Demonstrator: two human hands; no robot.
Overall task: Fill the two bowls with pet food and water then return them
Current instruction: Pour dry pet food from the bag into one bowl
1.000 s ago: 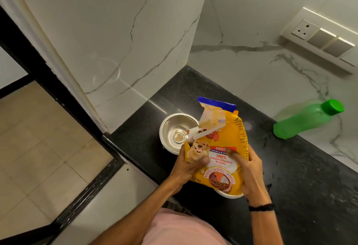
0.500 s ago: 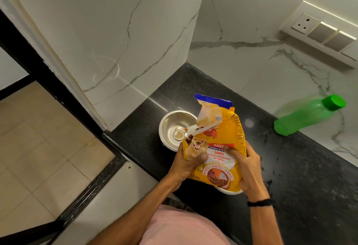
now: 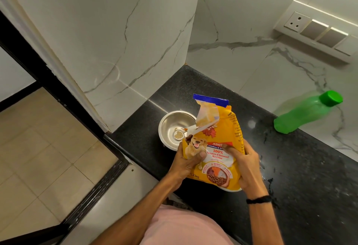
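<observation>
A yellow pet food bag (image 3: 220, 138) with a torn blue top is held upright over the black counter (image 3: 302, 177). My left hand (image 3: 187, 164) grips its left side and my right hand (image 3: 245, 167) grips its right side. Behind the bag's left edge stands a steel bowl (image 3: 172, 123) with a few kibble pieces at its bottom; the bag's opened corner points at it. A second, white-rimmed bowl (image 3: 235, 190) shows only as a sliver under the bag. A green water bottle (image 3: 304, 114) lies tilted against the back wall at the right.
Marble walls close the counter at the left and back. A switch panel (image 3: 317, 31) is mounted on the back wall. The counter's front edge drops to a tiled floor (image 3: 38, 147) at the left. Wet spots mark the counter on the right.
The bag and both hands have stayed nearly in place, shifting slightly toward me. A little more kibble lies in the steel bowl.
</observation>
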